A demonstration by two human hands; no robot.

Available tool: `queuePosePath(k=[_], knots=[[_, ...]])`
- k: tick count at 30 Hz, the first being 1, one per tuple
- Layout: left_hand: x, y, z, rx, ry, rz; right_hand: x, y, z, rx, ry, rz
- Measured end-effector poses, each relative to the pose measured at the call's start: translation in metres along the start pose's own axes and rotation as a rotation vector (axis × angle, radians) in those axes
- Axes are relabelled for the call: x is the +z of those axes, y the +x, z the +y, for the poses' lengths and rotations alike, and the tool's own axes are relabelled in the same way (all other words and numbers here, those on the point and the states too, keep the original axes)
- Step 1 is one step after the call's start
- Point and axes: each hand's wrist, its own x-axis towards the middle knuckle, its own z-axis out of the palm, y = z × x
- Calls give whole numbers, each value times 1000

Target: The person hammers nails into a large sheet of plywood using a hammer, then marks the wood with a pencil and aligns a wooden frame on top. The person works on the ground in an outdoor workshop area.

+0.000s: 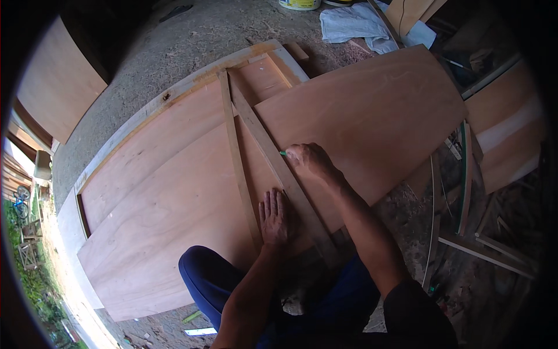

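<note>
Plywood sheets [174, 192] cover floor, wooden frame [174, 93] along far-left edge. Thin batten [235, 157] runs near to far. Left hand [275, 216] flat, fingers spread narrow, pressing beside wide straightedge batten [279, 168]; long axis far-left to near-right. Right hand [309, 160] closed on green pencil [283, 153], tip pointing left against batten. Upper sheet [372, 116] open on right. White cloth [360, 23] far; wood strips [465, 180] crowd right edge.

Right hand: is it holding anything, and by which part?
The right hand grips a green-tipped pencil or marker by its shaft; only the tip shows past the fingers. The left hand presses flat, holding nothing.
</note>
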Motion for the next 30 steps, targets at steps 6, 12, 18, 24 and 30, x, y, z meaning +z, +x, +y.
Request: queuePosePath(k=[6, 12, 18, 24, 30], knots=[[-2, -1, 1, 36, 25, -32, -36, -235, -27, 176, 155, -43], [2, -1, -6, 19, 24, 5, -25, -290, -31, 267, 191, 48], [-5, 5, 17, 85, -158, 24, 55, -229, -47, 224, -239, 243], [-31, 29, 59, -302, -1453, -234, 95, -212, 5, 413, -28, 376], [-23, 43, 54, -127, -1393, -355, 79, -216, 23, 431, 21, 348]])
